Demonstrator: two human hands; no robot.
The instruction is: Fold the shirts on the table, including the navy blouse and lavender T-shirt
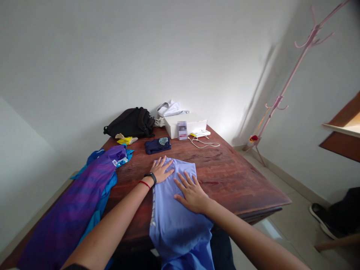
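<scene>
A light blue-violet garment [180,221] lies spread on the wooden table, its lower part hanging over the near edge. Pale lettering runs along its left side. My left hand [161,170] rests flat on the upper left of the cloth, fingers spread, with a dark band and a red cord at the wrist. Lower and to the right, my right hand [192,193] presses flat on the same cloth, its fingers apart. Neither hand grips anything. Beyond them is a folded navy garment [153,146] with a grey-green print.
Purple and blue clothes [81,202] cover the table's left side. At the back are a black bag [129,123], a yellow packet [126,140], a white box [171,129] and a white cable [204,145]. A pink coat stand [294,71] stands right of the wooden table [242,183].
</scene>
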